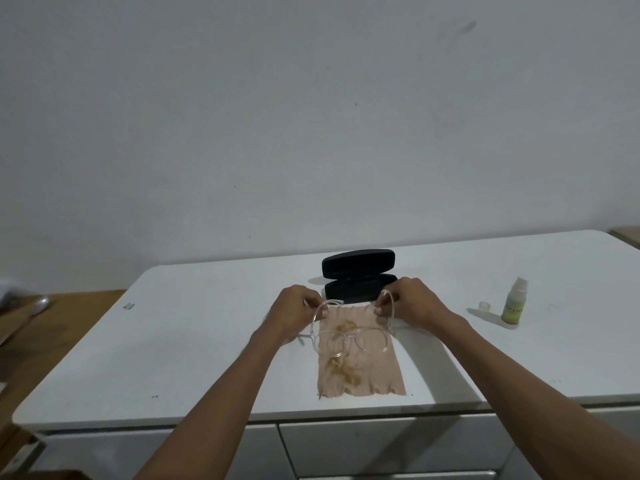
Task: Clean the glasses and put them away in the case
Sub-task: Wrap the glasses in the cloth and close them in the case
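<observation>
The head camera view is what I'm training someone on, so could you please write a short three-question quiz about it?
1. True or false: the black case is open.
2. The spray bottle stands on which side of the cloth? A) the person's left B) the person's right
3. What do the left hand and right hand hold together?

Key:
1. True; its lid stands up.
2. B; its small cap lies beside it.
3. The clear-framed glasses, one temple in each hand, over the cloth.
</observation>
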The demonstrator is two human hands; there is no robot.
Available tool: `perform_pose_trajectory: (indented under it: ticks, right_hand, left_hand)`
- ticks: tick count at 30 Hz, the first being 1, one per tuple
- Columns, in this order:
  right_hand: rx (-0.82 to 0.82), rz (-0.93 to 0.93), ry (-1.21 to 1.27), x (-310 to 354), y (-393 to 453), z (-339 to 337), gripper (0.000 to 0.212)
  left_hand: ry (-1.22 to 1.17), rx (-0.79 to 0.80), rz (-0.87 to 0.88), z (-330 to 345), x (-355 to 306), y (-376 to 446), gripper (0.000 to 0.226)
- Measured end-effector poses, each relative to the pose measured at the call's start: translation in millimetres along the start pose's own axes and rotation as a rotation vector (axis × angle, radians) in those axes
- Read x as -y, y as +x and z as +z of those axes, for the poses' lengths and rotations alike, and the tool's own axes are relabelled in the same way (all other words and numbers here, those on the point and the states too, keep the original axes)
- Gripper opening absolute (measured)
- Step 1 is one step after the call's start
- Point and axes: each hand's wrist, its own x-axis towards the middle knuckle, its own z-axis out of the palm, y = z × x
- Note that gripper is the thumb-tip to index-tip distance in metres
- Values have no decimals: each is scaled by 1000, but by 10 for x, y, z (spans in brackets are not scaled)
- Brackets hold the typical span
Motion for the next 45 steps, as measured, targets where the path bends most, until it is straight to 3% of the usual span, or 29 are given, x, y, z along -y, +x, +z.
perform_pose_trajectory:
  ticks: [5, 9, 13, 18, 24, 27, 30, 34, 39, 45]
  right_hand:
    - [41, 5, 154, 16, -24, -82, 18]
    - [132, 15, 344, 22, -75, -210, 36]
    - [205, 6, 414, 66, -175, -331, 44]
    - [320, 17, 441, 99, -267, -387, 42]
    - [320, 40, 396, 143, -281, -334, 36]
    - [322, 53, 408, 142, -269, -318, 31]
    - [290, 72, 415, 136, -282, -315, 26]
    - [173, 101, 460, 73, -341, -303, 16]
    - [17, 100, 418, -74, -469, -278, 23]
    - [28, 78, 330, -52, -813, -273, 14]
  left_hand:
    - [-156, 80, -35, -75, -62, -48, 9]
    - [-403, 199, -68, -237, -204, -184, 9]
    - [-289, 207, -56, -387, -280, -274, 13]
    - [-316, 319, -54, -493, -262, -313, 12]
    - [-237, 368, -126, -412, -363, -367, 27]
    - [-212, 338, -136, -410, -407, -385, 59]
    - [-218, 295, -127, -389, -406, -389, 67]
    - [-310, 135, -122, -335, -271, -395, 50]
    - [-389, 3, -122, -330, -119, -565, 28]
    - [-321, 14, -40, -361, -148, -916, 14]
